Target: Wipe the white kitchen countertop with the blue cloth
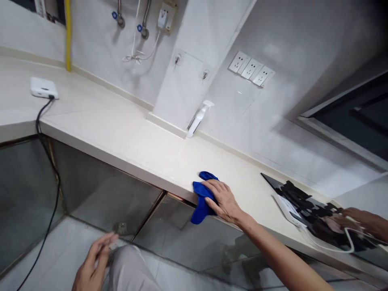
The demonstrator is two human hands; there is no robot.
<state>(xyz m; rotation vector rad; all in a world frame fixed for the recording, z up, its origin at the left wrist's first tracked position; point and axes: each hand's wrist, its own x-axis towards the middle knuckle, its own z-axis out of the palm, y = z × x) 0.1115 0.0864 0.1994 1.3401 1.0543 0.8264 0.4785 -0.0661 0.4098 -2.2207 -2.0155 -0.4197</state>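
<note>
A blue cloth (202,202) lies over the front edge of the pale countertop (145,137), part of it hanging down past the edge. My right hand (222,199) rests on the cloth and grips it, with the thumb toward the edge and the fingers on top. Down by my bent knee, my left hand (93,262) hovers in front of the cabinets with its fingers stretched out, holding nothing. Behind the cloth, a white spray bottle (197,120) stands against the wall.
At right, another person's hand (359,218) is over a black glass cooktop (341,238), beside a white device (289,210) with a cable. A white box (44,87) with a black cord sits at left. Wall sockets (250,68) and a yellow pipe (68,36) are behind.
</note>
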